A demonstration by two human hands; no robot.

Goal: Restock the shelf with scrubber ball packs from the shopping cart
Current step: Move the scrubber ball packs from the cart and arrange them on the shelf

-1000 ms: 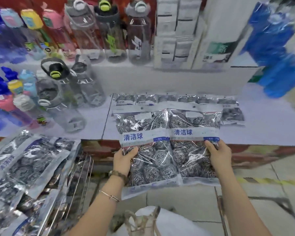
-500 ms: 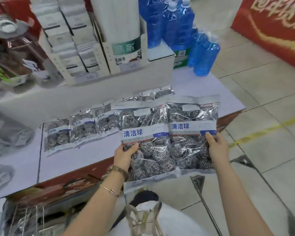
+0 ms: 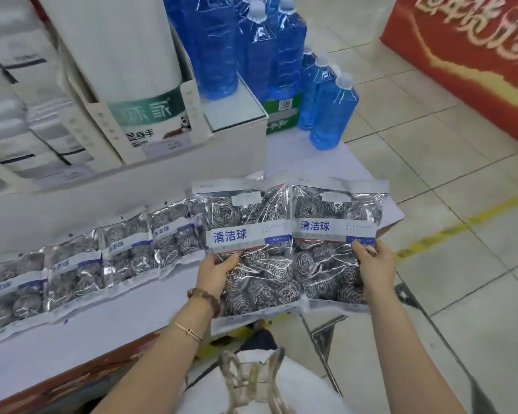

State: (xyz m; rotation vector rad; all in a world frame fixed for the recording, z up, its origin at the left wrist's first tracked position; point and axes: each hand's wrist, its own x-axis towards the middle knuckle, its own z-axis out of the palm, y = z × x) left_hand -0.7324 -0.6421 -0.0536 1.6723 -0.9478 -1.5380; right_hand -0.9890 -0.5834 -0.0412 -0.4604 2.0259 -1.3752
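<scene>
Since the earlier frames the two held packs have swung toward the right-hand end of the white shelf (image 3: 72,339), and the row of laid packs now trails off to their left; the water bottles seen before are out of view.

Landmark: the white shelf, lower tier.

1. Row of scrubber ball packs (image 3: 81,279): four or so, lying flat on the shelf side by side, edges overlapping, running from the shelf's left part up toward the held packs. The rightmost touches or slips behind the left held pack.
2. White boxed goods (image 3: 27,115): on the raised tier behind the shelf, left side.
3. Tall white carton with green band (image 3: 126,70): on the same raised tier, centre.
4. Left hand (image 3: 216,273): closed on the lower left edge of the left held pack (image 3: 245,249), thumb on front; bracelets at the wrist.
5. Blue liquid bottles (image 3: 329,109): at the shelf's far right end, more on the tier behind.
6. Right hand (image 3: 374,270): closed on the lower right edge of the right held pack (image 3: 335,240), thumb on front.
7. Both held packs: side by side, edges overlapping, upright-tilted, above the shelf's front right corner; whether they touch the shelf cannot be told.
8. Red banner (image 3: 476,55): beyond the shelf, across the tiled floor (image 3: 431,174), far right.
</scene>
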